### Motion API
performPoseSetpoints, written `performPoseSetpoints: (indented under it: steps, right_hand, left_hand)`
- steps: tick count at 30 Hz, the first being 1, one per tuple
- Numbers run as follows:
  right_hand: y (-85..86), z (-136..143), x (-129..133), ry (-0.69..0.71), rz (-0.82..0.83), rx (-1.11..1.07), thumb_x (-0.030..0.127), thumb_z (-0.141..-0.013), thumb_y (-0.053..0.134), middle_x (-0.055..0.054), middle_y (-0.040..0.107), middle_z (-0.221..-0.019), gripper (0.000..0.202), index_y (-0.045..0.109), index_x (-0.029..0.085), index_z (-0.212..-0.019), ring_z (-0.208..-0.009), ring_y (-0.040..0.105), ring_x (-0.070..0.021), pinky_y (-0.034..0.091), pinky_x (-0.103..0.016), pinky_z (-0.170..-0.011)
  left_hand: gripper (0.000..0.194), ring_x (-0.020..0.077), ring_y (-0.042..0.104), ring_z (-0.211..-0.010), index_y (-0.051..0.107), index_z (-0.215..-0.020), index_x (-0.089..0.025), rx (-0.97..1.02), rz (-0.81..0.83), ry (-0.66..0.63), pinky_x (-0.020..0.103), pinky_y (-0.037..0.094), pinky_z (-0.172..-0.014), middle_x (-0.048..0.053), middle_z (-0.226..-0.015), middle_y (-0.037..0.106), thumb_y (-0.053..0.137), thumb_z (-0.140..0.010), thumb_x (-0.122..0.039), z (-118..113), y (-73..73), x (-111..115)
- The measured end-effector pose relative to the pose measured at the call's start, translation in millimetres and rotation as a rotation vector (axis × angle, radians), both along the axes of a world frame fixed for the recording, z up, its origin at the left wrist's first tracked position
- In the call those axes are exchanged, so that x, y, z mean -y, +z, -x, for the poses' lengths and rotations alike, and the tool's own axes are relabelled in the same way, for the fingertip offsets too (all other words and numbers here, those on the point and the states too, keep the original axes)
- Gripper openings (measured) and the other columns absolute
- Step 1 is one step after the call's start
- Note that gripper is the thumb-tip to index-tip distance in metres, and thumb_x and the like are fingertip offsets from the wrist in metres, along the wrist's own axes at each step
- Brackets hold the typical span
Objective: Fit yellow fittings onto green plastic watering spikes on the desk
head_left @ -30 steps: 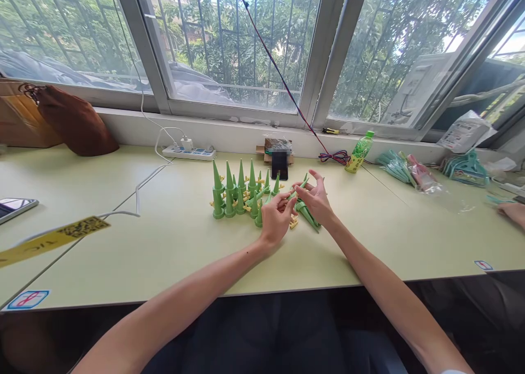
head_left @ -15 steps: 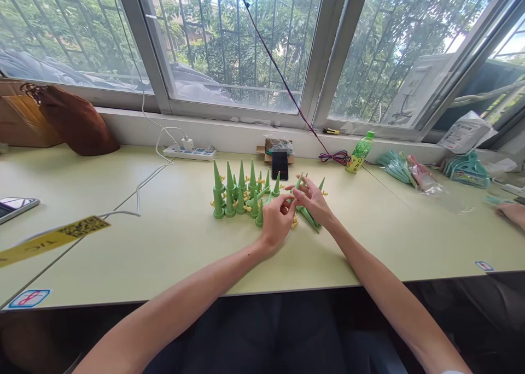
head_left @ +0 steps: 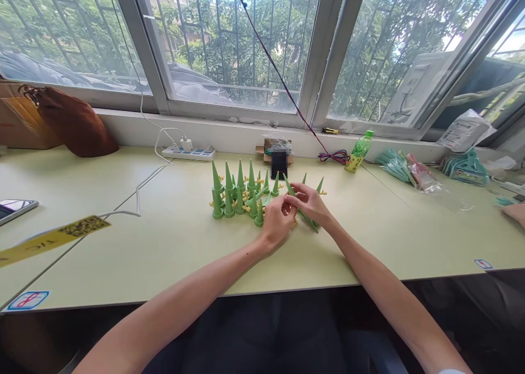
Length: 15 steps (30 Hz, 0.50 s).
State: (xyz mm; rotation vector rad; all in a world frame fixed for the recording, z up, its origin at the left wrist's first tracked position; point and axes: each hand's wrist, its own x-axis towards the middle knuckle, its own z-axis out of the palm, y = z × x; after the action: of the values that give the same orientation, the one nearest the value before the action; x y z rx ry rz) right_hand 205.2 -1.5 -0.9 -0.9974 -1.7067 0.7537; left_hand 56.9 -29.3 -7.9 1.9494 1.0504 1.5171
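Note:
My right hand (head_left: 310, 205) is closed around a green plant watering spike (head_left: 288, 184), its tip pointing up and to the left. At the lower end of that spike, my left hand (head_left: 279, 218) is pinched shut against it; the fingers hide what lies between them. Left of my hands stand several upright green spikes (head_left: 217, 204), many with small yellow valves (head_left: 281, 186) on their sides. More green spikes (head_left: 310, 222) lie under and beside my right hand, partly covered by it.
Behind the spikes lie a black phone (head_left: 279, 165) and a small open carton (head_left: 266, 148). A green drink bottle (head_left: 359, 152) stands farther right, near bagged plastic items (head_left: 396, 167). At left are a power strip (head_left: 189, 153), its white cable and another phone (head_left: 16, 210). Another person's hand (head_left: 515, 212) shows at right.
The spike in my right hand has tilted from leaning right to leaning left. My right fingers have closed in nearer to my left hand. The other person's hand has shifted slightly.

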Motion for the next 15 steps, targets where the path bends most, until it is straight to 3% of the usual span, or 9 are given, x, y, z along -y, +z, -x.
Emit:
performPoseSetpoints:
  steps: [4, 11, 15]
  right_hand:
    - [0.3, -1.9, 0.3, -0.051, -0.057, 0.098, 0.052, -0.085, 0.068, -0.01, 0.071, -0.119, 0.053, 0.066, 0.02, -0.128, -0.091, 0.07, -0.0223, 0.059, -0.041, -0.086]
    - [6.3, -1.6, 4.0, -0.053, -0.096, 0.184, 0.051, -0.087, 0.066, -0.01, 0.07, -0.125, 0.049, 0.069, 0.022, -0.126, -0.117, 0.065, -0.0309, 0.053, -0.047, -0.099]
    - [7.2, -0.6, 5.4, -0.069, -0.121, 0.183, 0.051, -0.088, 0.063, -0.01, 0.071, -0.125, 0.047, 0.07, 0.022, -0.126, -0.116, 0.065, -0.0304, 0.054, -0.045, -0.097]
  left_hand:
    - [0.013, 0.0114, 0.048, -0.054, 0.057, -0.073, -0.018, -0.017, -0.019, -0.004, 0.025, 0.038, -0.053, 0.0, -0.062, 0.058, 0.057, -0.086, -0.019, 0.0, -2.8, -2.1]
    - [0.015, 0.0116, 0.049, -0.054, 0.056, -0.072, -0.018, -0.04, -0.031, -0.011, 0.025, 0.037, -0.053, 0.0, -0.063, 0.057, 0.056, -0.087, -0.017, 0.7, -7.6, -6.4]
    - [0.012, 0.0114, 0.049, -0.053, 0.057, -0.075, -0.018, -0.034, -0.004, -0.031, 0.025, 0.038, -0.054, 0.0, -0.065, 0.058, 0.055, -0.087, -0.018, 0.7, -7.4, -5.8]
